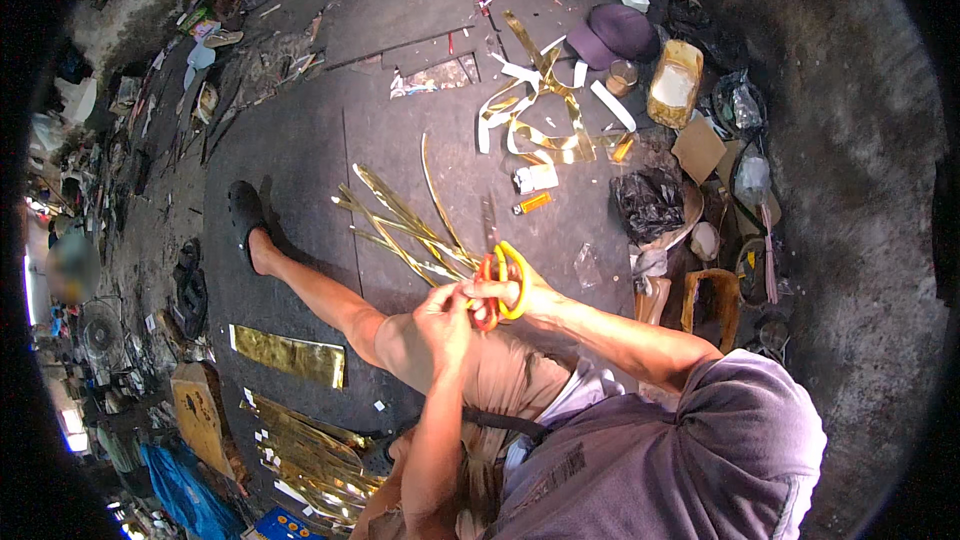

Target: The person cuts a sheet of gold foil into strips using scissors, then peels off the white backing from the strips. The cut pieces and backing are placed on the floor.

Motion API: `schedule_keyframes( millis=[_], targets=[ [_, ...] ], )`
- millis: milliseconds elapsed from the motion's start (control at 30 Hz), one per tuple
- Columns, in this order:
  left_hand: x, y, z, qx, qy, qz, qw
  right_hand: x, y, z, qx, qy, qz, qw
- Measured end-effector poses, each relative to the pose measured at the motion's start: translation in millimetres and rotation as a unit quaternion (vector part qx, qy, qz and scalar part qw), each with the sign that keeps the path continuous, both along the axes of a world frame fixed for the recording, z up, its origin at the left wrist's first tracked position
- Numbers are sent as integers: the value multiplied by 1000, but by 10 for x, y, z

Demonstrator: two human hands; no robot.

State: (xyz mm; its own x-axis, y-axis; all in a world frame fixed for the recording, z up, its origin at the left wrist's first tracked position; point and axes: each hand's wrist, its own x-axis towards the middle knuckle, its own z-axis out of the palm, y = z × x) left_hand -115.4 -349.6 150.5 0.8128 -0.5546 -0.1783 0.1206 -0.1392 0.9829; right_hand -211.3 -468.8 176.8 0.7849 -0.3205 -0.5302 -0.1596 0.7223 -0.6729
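My right hand [520,292] grips scissors with orange and yellow handles [500,280], the blades pointing away from me. My left hand [445,318] sits just beside it, pinching the near ends of several long gold foil strips [400,225] that fan out over the dark mat [300,150]. The scissor blades meet the strips where the two hands come together. My bent knee lies under both hands, and my leg stretches out to the left.
A heap of curled gold and white offcuts [545,110] lies further out. A gold sheet [290,355] and more gold strips [310,460] lie at the lower left. A purple cap [620,32], a cup, black bags and clutter line the right edge.
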Motion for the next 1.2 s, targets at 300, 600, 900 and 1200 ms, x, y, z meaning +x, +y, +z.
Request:
schedule_keyframes(
  millis=[300, 600, 900, 1200],
  targets=[
    [364, 11, 12, -30, 122, 117, 985, -578, -620, -1248, -369, 173, 25, 913],
    [1517, 3178, -1284, 304, 158, 583, 737, -941, -1274, -1013, -752, 349, 61, 556],
    [1587, 3540, -2632, 303, 80, 653, 689, 282, -517, -254, -539, 70, 2, 839],
    [1703, 2612, -508, -286, 232, 422, 828, 754, 650, 308, -190, -9, 350, 917]
  ],
)
